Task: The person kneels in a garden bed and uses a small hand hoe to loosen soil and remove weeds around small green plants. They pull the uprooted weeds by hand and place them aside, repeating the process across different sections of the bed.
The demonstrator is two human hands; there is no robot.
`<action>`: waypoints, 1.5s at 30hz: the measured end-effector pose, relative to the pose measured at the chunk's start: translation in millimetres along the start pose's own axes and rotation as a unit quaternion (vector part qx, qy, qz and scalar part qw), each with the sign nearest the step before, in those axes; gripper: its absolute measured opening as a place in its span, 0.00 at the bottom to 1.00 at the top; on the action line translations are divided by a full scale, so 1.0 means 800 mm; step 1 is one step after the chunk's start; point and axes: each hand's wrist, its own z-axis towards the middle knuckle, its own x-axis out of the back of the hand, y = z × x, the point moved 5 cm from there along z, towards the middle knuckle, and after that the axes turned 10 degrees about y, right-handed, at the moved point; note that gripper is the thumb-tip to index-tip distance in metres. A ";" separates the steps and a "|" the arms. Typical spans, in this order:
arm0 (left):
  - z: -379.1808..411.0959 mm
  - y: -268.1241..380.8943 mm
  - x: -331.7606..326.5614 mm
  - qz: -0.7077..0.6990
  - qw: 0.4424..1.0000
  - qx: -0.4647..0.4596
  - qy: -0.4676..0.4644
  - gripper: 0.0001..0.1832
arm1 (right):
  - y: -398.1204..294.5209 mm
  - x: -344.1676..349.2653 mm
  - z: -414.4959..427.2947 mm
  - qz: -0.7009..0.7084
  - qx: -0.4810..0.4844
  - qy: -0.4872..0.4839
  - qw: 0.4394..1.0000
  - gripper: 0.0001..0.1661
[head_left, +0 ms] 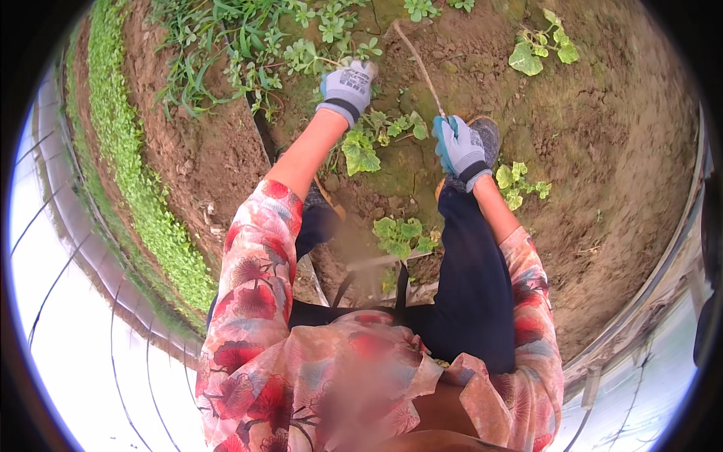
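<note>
My left hand [349,86], in a grey knit glove with a dark cuff band, is closed at the base of a leafy purslane-like weed [305,56]. The weed's pale stem runs into the curled fingers, and the fingertips are hidden. My right hand [462,146], in a matching glove with a blue-green coated palm, grips the thin handle of a small hand hoe [419,61]. The hoe's far end rests at the soil, its blade hard to make out. Between the hands grows a yellowing cucurbit seedling [361,150].
More seedlings stand at the upper right [528,56], beside my right shoe [486,135], and between my legs [404,234]. Tall grassy weeds [195,62] crowd the upper left. A dark irrigation strip [260,127] crosses the soil. Beyond lies a dense green crop row [127,169].
</note>
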 end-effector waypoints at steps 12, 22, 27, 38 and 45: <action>0.016 -0.052 -0.012 -0.051 0.972 0.219 -0.063 0.34 | -0.021 -0.015 0.000 -0.073 0.096 0.008 0.993 0.20; -0.017 -0.059 -0.021 -0.045 0.958 0.240 -0.152 0.18 | -0.011 -0.045 0.007 -0.243 0.183 -0.031 0.952 0.23; -0.052 -0.087 -0.020 -0.105 0.966 0.213 -0.105 0.22 | 0.050 -0.011 -0.006 -0.179 0.161 -0.031 0.970 0.21; -0.145 -0.192 -0.087 -0.203 0.888 0.412 -0.026 0.36 | -0.004 0.014 -0.057 -0.118 0.119 -0.173 0.971 0.17; -0.145 -0.178 -0.089 -0.451 0.763 0.447 -0.119 0.30 | 0.005 0.060 -0.088 -0.086 -0.034 -0.200 0.976 0.17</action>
